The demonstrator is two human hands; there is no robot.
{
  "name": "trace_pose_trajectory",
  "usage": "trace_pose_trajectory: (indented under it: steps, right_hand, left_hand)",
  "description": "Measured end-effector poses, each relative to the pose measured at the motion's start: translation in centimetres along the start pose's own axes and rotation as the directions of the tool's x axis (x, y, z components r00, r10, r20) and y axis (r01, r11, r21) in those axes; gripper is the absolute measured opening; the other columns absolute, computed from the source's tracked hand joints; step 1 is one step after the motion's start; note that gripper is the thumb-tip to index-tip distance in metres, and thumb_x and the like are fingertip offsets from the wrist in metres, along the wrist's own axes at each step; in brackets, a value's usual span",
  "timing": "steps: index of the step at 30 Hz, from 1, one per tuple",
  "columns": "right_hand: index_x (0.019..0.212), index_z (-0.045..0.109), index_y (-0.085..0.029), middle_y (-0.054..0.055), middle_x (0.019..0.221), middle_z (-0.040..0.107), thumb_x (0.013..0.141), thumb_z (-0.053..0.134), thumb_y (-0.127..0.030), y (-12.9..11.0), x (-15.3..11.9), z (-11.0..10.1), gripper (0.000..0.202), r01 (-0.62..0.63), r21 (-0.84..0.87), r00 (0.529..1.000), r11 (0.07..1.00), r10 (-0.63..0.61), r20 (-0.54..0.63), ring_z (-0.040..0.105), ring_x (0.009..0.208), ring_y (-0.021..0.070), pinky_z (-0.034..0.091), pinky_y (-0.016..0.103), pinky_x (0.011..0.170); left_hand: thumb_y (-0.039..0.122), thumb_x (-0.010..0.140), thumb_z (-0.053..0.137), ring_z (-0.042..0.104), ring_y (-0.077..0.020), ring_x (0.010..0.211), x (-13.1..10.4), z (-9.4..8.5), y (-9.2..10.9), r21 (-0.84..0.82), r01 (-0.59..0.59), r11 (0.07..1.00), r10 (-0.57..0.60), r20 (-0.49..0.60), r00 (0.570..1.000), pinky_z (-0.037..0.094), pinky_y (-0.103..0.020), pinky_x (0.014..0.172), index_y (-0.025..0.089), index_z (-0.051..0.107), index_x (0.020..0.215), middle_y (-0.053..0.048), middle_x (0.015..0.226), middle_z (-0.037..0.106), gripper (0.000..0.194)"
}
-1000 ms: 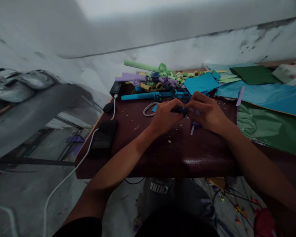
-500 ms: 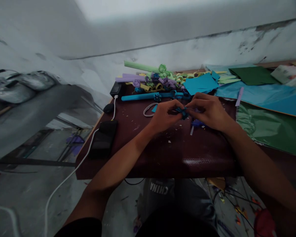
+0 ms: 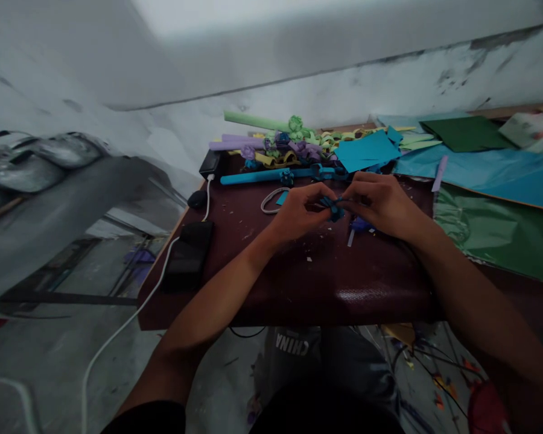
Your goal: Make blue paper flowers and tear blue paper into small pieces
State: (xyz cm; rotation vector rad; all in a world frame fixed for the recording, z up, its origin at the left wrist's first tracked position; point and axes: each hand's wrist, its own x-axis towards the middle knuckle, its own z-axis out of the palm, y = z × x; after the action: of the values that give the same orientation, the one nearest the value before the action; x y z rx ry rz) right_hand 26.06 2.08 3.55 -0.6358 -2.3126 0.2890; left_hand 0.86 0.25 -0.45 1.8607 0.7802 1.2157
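Observation:
Both hands meet over the dark red table, around a small piece of folded blue paper. My left hand pinches its left side between thumb and fingers. From the right, my right hand pinches its upper edge, fingertips almost touching the left ones. Below the right hand lies a dark blue-purple piece with a pale strip. A whitish loop and a small blue scrap lie left of the hands.
Behind the hands lie a blue paper tube, green and purple rolls, paper flowers and blue sheets. Green wrapped sheets are at right. A black power bank with a white cable sits at the left edge.
The blue piece between my fingers has turned slightly and shows more of its lower part. Both hands keep their pinch; the view has shifted a little.

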Motion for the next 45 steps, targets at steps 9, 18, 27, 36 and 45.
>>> trace_pose_trajectory:
  steps: [9, 18, 27, 36, 45]
  right_hand:
    - [0.098, 0.077, -0.022, 0.003, 0.088, 0.071, 0.107, 0.077, -0.030, -1.0, 0.1, 0.2, 0.013, -0.079, 0.059, 0.997, 0.995, 0.079, -0.004, 0.063, 0.077, 0.0185, 0.043, 0.035, 0.073]
    - [0.090, 0.076, -0.021, 0.003, 0.085, 0.071, 0.105, 0.079, -0.029, -0.6, 0.0, 1.2, 0.017, -0.112, 0.024, 0.992, 0.993, 0.114, -0.063, 0.061, 0.073, 0.0184, 0.044, 0.036, 0.073]
    - [0.086, 0.068, -0.021, 0.004, 0.087, 0.067, 0.111, 0.072, -0.029, -1.0, 0.1, 1.2, 0.027, -0.037, -0.065, 0.996, 0.997, 0.032, -0.078, 0.059, 0.075, 0.0180, 0.041, 0.035, 0.072]
    - [0.091, 0.068, -0.021, 0.007, 0.094, 0.067, 0.115, 0.059, -0.023, -1.2, -0.1, 2.0, 0.025, -0.059, -0.345, 0.998, 0.937, 0.060, -0.008, 0.056, 0.075, 0.0186, 0.038, 0.036, 0.070]
    - [0.088, 0.070, -0.020, 0.005, 0.092, 0.065, 0.108, 0.064, -0.020, -1.4, 0.2, 1.0, 0.021, 0.002, -0.204, 1.000, 0.979, -0.008, -0.027, 0.057, 0.074, 0.0166, 0.041, 0.035, 0.072]
  left_hand:
    - [0.033, 0.096, 0.094, 0.082, -0.0166, 0.089, -0.2, 0.0, 0.8, -0.040, 0.042, 0.998, -0.042, -0.011, 0.999, 0.070, -0.030, 0.083, 0.019, 0.080, 0.107, -0.005, 0.100, 0.083, 0.023]
    - [0.036, 0.097, 0.093, 0.082, -0.0160, 0.087, -0.2, 0.1, 0.2, -0.057, 0.038, 0.998, -0.040, -0.040, 0.998, 0.070, -0.030, 0.082, 0.019, 0.077, 0.107, -0.004, 0.099, 0.082, 0.025]
    - [0.040, 0.097, 0.094, 0.083, -0.0165, 0.088, 0.0, 0.2, -0.5, -0.047, -0.008, 0.999, 0.005, -0.074, 0.997, 0.070, -0.029, 0.082, 0.019, 0.077, 0.109, -0.004, 0.099, 0.082, 0.029]
    - [0.035, 0.098, 0.092, 0.079, -0.0136, 0.087, 0.0, 0.4, -0.4, -0.052, -0.076, 0.996, 0.072, -0.083, 0.994, 0.067, -0.025, 0.080, 0.019, 0.078, 0.110, -0.003, 0.101, 0.081, 0.024]
    - [0.035, 0.091, 0.098, 0.075, -0.0118, 0.078, -0.1, 0.6, 0.3, -0.039, -0.047, 0.998, 0.043, -0.094, 0.995, 0.062, -0.022, 0.069, 0.019, 0.076, 0.107, -0.001, 0.095, 0.080, 0.032]
